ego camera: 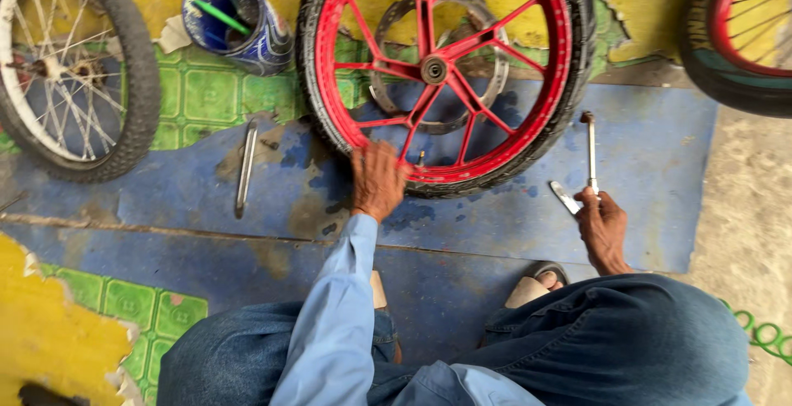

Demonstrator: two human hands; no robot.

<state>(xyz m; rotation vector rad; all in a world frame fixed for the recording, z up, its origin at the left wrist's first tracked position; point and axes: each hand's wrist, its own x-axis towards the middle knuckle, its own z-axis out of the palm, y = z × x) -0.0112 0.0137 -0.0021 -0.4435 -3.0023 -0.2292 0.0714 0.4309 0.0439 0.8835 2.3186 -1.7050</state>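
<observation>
Squatting over a worn blue mat point(495, 224) on the floor, the person works on a red spoked wheel point(445, 68) with a black tyre, which lies flat with its metal disc point(487, 101) showing behind the spokes and the hub at centre.

Left hand point(378, 179): palm down on the near edge of the tyre and red rim, fingers point(371, 157) spread and pressing, not wrapped round anything. It appears to steady the wheel.

Right hand point(602, 228): fingers closed on the near ends of two slim metal tools. One is a long tyre lever point(591, 154) pointing away from the person, its far tip just beside the tyre's right flank, not visibly touching. The other is a short flat lever point(566, 197) angled to the left.

Step in hand, as judged: bracing the wheel while bringing the levers to the tyre; no lever tip is under the tyre edge yet. The next move calls for the left hand to hold the rim firm and a lever tip to seat between tyre and rim, clear of the spokes.

Also present: a third metal bar point(245, 167) on the mat, well left of the left hand; a blue can point(239, 22) holding a green-handled tool; a wire-spoked wheel point(70, 68) at far left; part of another wheel point(742, 26) at top right.
</observation>
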